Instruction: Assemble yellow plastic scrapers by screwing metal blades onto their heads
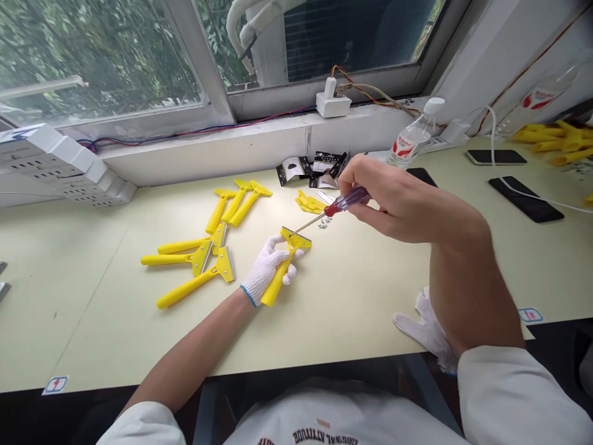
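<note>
My left hand, in a white knit glove, is closed round the handle of a yellow scraper, its wide head pointing away from me. Bare and raised to the right, my right hand grips a screwdriver with a clear purple and red handle. The screwdriver's tip meets the left part of the scraper head; whether a screw sits under it is too small to tell. Just beyond lie several small screws and a pile of yellow plastic pieces. Black blade packets are partly hidden behind my right hand.
Left of my gloved hand lie several yellow scrapers, some with blades. White boxes stand at the far left. A water bottle, phones and cables are at the back right. A loose white glove rests by the front edge.
</note>
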`<state>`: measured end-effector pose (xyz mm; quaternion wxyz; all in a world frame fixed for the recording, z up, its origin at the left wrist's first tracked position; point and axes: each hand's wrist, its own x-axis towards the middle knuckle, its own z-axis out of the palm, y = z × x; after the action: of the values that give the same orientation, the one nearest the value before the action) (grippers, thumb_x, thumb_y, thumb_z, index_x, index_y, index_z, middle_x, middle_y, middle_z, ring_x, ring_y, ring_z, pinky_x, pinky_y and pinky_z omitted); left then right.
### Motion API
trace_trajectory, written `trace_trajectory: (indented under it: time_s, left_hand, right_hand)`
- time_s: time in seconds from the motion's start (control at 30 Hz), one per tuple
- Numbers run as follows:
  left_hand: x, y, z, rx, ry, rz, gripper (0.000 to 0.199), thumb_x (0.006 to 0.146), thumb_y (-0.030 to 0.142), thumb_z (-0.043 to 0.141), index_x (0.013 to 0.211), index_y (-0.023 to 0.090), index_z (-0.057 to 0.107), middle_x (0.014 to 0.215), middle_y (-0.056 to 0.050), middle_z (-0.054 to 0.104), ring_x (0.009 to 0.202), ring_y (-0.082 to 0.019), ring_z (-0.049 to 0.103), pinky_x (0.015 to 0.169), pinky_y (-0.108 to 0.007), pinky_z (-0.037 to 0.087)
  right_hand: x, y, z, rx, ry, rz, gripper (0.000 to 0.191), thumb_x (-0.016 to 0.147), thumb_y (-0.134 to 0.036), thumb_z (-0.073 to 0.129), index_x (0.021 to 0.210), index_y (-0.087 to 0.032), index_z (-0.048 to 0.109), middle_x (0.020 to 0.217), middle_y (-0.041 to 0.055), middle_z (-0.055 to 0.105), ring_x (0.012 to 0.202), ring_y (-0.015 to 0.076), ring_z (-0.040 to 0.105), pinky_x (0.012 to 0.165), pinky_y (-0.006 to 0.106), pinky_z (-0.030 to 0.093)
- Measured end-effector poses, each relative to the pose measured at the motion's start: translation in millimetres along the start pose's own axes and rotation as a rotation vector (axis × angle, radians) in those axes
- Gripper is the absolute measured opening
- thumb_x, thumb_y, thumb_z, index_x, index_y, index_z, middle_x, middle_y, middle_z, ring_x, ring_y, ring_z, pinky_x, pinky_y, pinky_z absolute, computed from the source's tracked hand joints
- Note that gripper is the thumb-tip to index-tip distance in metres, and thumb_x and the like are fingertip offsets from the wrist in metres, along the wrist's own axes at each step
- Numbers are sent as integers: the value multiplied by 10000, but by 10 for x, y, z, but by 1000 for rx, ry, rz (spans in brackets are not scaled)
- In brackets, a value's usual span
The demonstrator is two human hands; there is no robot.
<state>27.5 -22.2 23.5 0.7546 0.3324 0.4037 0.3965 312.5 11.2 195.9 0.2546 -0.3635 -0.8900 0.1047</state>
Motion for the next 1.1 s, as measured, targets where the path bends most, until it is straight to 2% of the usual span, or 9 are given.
trace_trajectory:
  time_s: [0.13,0.23,0.33,0.43,0.6,0.73,0.83,1.0,1.1]
  left_hand:
    - [-17,7,22,1,-24,-4,549,881,287,761,1288,285,393,1102,-48,743,471,-97,599,410,-215,466]
    - [-21,22,28,2,-5,-16,554,881,288,763,1288,288,388,1100,-46,742,480,-97,607,417,-210,465]
    - [-21,22,24,7,10,-15,545,883,288,757,1282,291,385,1114,-52,748,476,-95,607,413,-203,453]
    - [-22,3,17,21,-15,-10,539,881,288,755,1281,287,394,1126,-55,747,482,-99,615,415,-213,469]
    - [-16,-5,14,32,-23,-12,561,872,302,771,1289,283,398,1128,-58,744,494,-105,627,410,-215,472]
    - [-14,24,20,20,1,-19,558,871,297,766,1281,291,388,1109,-50,746,472,-95,604,409,-207,453]
    - [-28,31,30,25,-6,-24,556,868,295,767,1281,288,396,1111,-55,743,479,-99,611,410,-209,452]
    - [-29,24,25,36,-22,-21,550,876,298,767,1290,280,405,1135,-68,743,495,-102,623,416,-213,465]
    - [-11,30,10,17,16,-22,549,877,291,763,1289,285,399,1116,-64,746,498,-94,614,417,-196,461]
  right_hand:
    - [42,23,60,-55,81,40,106,1028,-327,628,1064,-252,694,953,56,738,826,250,668,764,375,479]
    - [53,2,116,-92,115,88,151,1039,-363,632,1119,-250,693,813,21,709,756,240,661,747,368,475]
    - [25,-27,78,-33,42,3,189,1017,-312,633,1194,-264,679,971,44,739,825,245,678,770,375,502]
    - [5,-44,37,-32,44,-58,129,1024,-275,603,1125,-262,683,1086,70,740,869,245,679,784,379,508]
    - [36,-50,125,-150,172,72,133,1060,-352,616,1073,-236,680,820,36,707,748,235,659,744,368,474]
    - [6,-95,86,-68,48,-7,168,1043,-332,619,1179,-244,662,965,58,733,806,242,672,756,372,491]
    - [-35,-156,24,-31,-25,-79,134,1060,-289,554,1126,-253,665,1071,78,732,845,237,663,774,375,490]
    - [-34,-222,97,-200,82,130,175,1072,-386,586,1084,-236,675,822,42,714,733,243,643,737,370,436]
    - [-41,-209,97,-157,32,101,214,1032,-397,648,1176,-239,660,960,65,750,772,247,657,746,372,458]
